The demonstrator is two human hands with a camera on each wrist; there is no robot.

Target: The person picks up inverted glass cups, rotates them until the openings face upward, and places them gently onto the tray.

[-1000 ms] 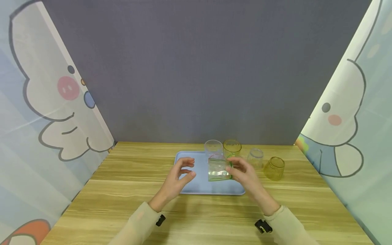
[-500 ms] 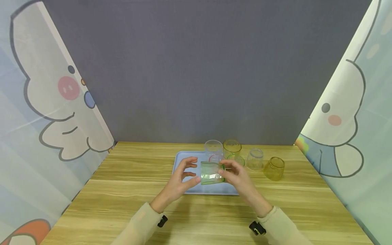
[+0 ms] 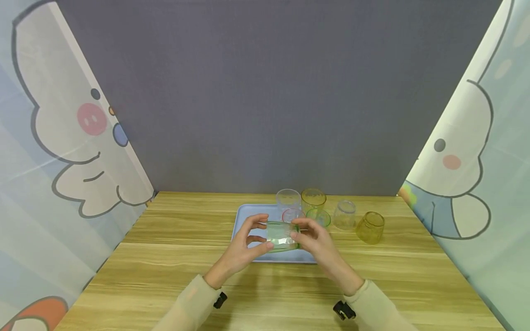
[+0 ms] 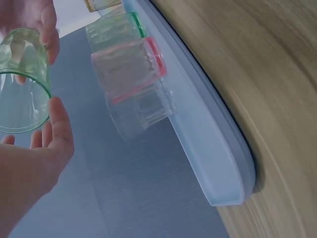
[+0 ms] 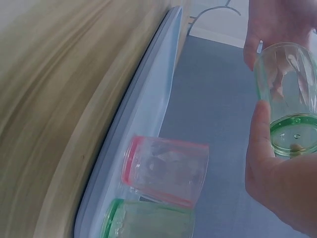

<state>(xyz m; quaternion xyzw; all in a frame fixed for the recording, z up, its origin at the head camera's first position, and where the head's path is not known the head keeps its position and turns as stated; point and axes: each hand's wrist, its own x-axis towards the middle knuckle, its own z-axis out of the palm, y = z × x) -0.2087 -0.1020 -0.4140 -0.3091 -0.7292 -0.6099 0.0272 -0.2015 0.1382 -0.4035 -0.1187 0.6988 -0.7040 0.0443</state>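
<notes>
Holding the sideways green glass (image 3: 280, 235) at lower centre, left hand (image 3: 241, 246) pinching the rim, right hand (image 3: 318, 242) the base, we should grip lightly and evenly.

"Where does the head view look from?"
"High up, forward and down over the table (image 3: 186, 230)."
"And the wrist views?"
"Close in and tipped sideways, facing the grey backdrop (image 3: 265, 96); both share the held green glass (image 3: 279, 236) and blue tray (image 4: 213, 158)."
</notes>
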